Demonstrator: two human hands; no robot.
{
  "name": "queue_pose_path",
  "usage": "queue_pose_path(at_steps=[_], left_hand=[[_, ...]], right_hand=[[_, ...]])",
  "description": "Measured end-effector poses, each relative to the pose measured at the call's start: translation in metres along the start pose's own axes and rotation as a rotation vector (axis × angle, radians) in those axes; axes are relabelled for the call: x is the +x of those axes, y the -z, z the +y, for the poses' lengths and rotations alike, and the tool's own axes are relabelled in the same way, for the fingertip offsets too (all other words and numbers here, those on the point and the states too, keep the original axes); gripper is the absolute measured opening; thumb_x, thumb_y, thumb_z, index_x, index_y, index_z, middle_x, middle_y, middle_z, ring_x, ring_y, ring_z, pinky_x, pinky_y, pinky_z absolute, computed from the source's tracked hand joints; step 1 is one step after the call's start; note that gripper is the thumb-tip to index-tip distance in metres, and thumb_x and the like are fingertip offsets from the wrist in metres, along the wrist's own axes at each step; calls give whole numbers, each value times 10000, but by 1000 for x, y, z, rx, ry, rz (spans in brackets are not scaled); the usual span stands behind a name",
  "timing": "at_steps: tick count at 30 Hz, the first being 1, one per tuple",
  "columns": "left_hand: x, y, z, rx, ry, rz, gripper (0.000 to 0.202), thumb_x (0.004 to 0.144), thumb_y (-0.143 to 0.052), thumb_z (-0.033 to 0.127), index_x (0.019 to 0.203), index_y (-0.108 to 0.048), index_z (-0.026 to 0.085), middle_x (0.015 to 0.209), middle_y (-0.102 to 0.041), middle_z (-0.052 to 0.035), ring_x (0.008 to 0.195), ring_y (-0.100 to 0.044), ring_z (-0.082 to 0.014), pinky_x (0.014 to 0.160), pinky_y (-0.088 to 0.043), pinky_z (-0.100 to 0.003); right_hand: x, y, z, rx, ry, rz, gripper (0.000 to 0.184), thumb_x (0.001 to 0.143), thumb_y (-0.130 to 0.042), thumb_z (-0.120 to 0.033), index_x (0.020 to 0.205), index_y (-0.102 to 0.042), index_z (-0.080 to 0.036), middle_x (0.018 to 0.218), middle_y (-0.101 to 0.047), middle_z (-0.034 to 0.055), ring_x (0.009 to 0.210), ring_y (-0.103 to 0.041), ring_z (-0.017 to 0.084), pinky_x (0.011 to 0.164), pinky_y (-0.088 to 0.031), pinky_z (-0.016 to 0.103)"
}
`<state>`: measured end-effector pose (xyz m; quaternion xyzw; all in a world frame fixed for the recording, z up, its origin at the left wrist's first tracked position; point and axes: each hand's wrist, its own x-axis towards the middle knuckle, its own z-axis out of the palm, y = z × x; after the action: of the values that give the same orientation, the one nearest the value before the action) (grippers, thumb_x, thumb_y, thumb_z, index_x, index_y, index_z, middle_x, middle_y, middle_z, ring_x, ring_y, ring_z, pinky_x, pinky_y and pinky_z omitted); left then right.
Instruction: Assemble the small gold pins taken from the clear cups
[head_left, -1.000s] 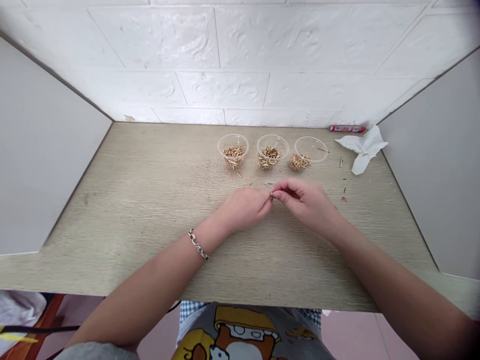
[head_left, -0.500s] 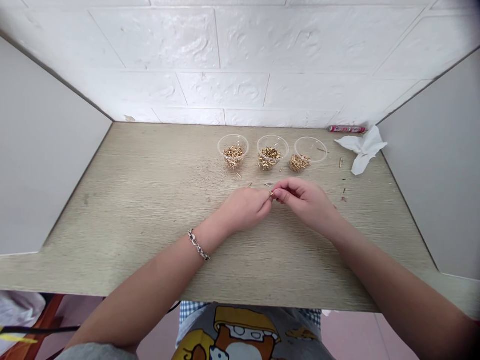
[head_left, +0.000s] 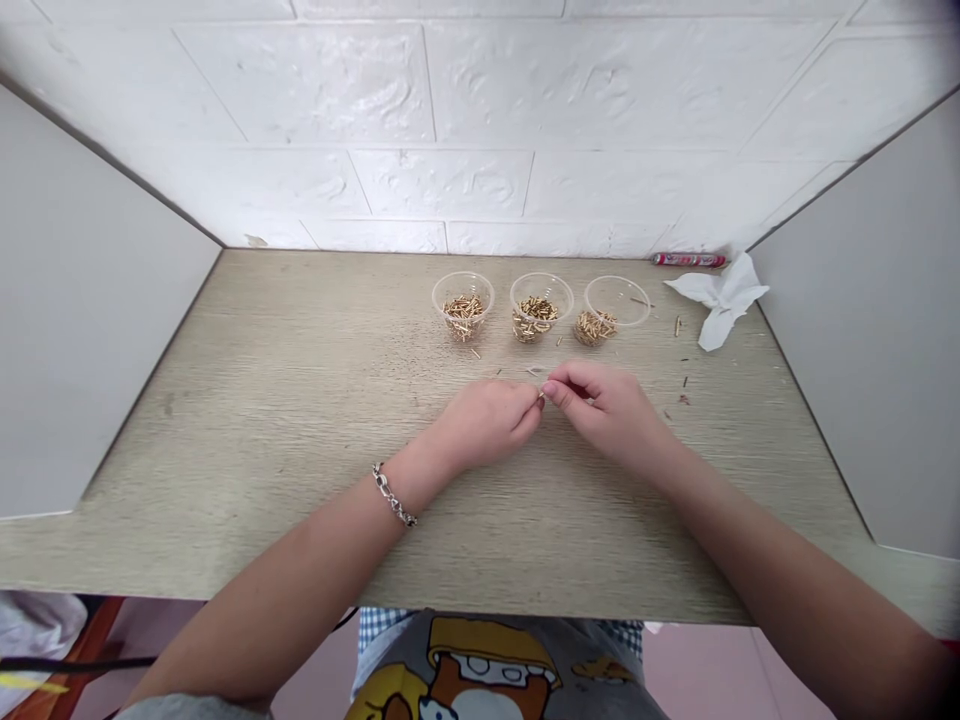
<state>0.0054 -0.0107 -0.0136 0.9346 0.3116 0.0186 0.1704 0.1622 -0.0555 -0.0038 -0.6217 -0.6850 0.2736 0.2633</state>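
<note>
My left hand [head_left: 495,422] and my right hand [head_left: 607,408] meet over the middle of the table, fingertips pinched close together. Between them shows a tiny gold-coloured metal pin [head_left: 541,395], mostly covered by the fingers; both hands seem to grip it. Just beyond the hands stand three clear plastic cups: the left cup [head_left: 463,310], the middle cup [head_left: 541,310] and the right cup [head_left: 616,305]. Each holds many small gold metal pins in its bottom. A few loose pins lie about, one loose pin [head_left: 678,326] to the right of the cups.
A white crumpled tissue [head_left: 721,300] lies at the back right, beside a red patterned tube [head_left: 688,260]. Dark crumbs and small bits dot the wooden table [head_left: 247,420]. Grey panels [head_left: 877,320] close off both sides, and a white brick-patterned wall [head_left: 487,90] the back.
The hands keep their pinch and have hardly moved. Less of the gold pin shows between the fingertips, and the whole view has shifted slightly.
</note>
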Motion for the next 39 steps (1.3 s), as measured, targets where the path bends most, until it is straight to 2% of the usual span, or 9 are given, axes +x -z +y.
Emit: queue_pose_path(at_steps=[4, 10, 16, 22, 26, 30, 32, 35, 39], left_hand=[[0, 0, -1, 25, -15, -11, 326, 912, -269, 264, 801, -558, 162, 728, -637, -44, 666, -591, -171, 605, -438, -283], [-3, 0, -2, 129, -114, -1, 318, 898, -275, 231, 796, -561, 138, 749, -644, -64, 668, -597, -179, 634, -446, -303], [-5, 6, -7, 158, -73, 34, 323, 895, -288, 246, 761, -564, 146, 671, -606, -59, 610, -568, -165, 588, -418, -283], [-4, 13, -20, 112, 29, 6, 335, 895, -299, 297, 711, -545, 162, 664, -592, -41, 593, -537, -155, 535, -349, -268], [-3, 14, -23, 66, 70, 0, 321, 881, -338, 345, 696, -529, 166, 665, -588, -34, 582, -518, -149, 518, -315, -268], [-3, 13, -22, 86, 73, -9, 310, 880, -346, 351, 703, -525, 170, 668, -593, -35, 581, -512, -154, 518, -302, -270], [-2, 13, -21, 86, 89, -15, 304, 881, -345, 342, 708, -527, 170, 667, -594, -38, 575, -504, -154, 523, -300, -269], [-2, 12, -21, 72, 103, -7, 295, 881, -346, 336, 715, -524, 171, 652, -584, -38, 561, -490, -151, 526, -289, -268], [-1, 9, -22, 73, 103, 3, 289, 881, -340, 337, 730, -521, 170, 639, -571, -32, 557, -486, -150, 525, -277, -270]], right_hand=[[-1, -1, -1, -51, 77, 19, 235, 844, -444, -254, 628, -496, -177, 556, -483, -26, 525, -403, 98, 524, -299, 234], [-3, -5, -4, 18, 5, -42, 249, 837, -444, -254, 601, -469, -177, 527, -451, -37, 519, -404, 95, 517, -299, 228], [-1, -2, -6, 51, -20, -3, 239, 858, -419, -284, 651, -483, -183, 547, -456, -36, 527, -410, 100, 524, -314, 228], [9, 10, 18, -151, 10, 43, 93, 813, -493, -217, 755, -555, -178, 757, -556, 23, 670, -495, 135, 619, -368, 255], [13, 12, 32, -256, -24, -10, 119, 815, -488, -198, 791, -603, -180, 827, -566, 44, 751, -526, 160, 674, -386, 280], [14, 12, 36, -288, -36, -56, 139, 825, -474, -200, 833, -611, -181, 837, -579, 47, 770, -545, 167, 688, -402, 286], [15, 13, 37, -287, -46, -49, 145, 819, -486, -204, 894, -608, -178, 839, -599, 49, 763, -557, 171, 680, -413, 287], [17, 11, 38, -278, -86, -21, 258, 827, -477, -208, 1062, -576, -169, 879, -642, 67, 774, -587, 188, 692, -435, 305], [21, 6, 38, -347, -102, -13, 401, 853, -439, -230, 1244, -487, -151, 1132, -614, 116, 978, -581, 237, 824, -439, 347]])
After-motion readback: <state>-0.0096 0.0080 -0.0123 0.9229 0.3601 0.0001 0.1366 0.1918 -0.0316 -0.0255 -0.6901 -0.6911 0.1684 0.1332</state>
